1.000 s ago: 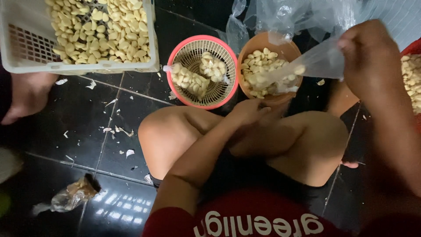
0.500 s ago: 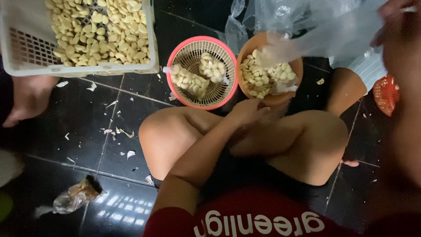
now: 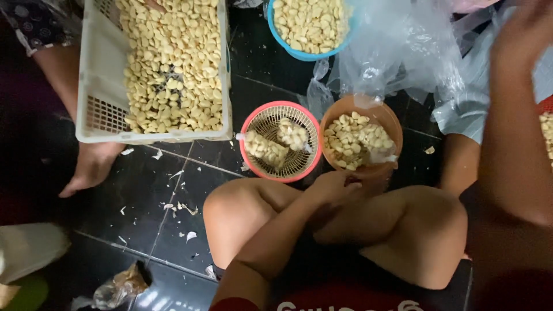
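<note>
I sit cross-legged on a black tiled floor. My left hand (image 3: 337,187) rests with curled fingers on my leg, against the near rim of an orange bowl (image 3: 385,117) of peeled garlic cloves. My right arm is raised at the right, and my blurred right hand (image 3: 527,26) holds up a clear plastic bag (image 3: 397,52). The bag's lower end hangs just above the bowl. Beside the bowl stands a pink mesh basket (image 3: 257,122) holding two small bags of garlic.
A white plastic crate (image 3: 98,112) full of garlic cloves stands at the upper left, with another person's foot (image 3: 92,167) below it. A blue bowl of cloves (image 3: 280,39) is at the top. Garlic skins (image 3: 178,207) and a crumpled wrapper (image 3: 118,285) lie on the floor.
My right hand has lifted the plastic bag up and to the right, away from the orange bowl. The view has tilted up, so the blue bowl now shows. My left hand has stayed put.
</note>
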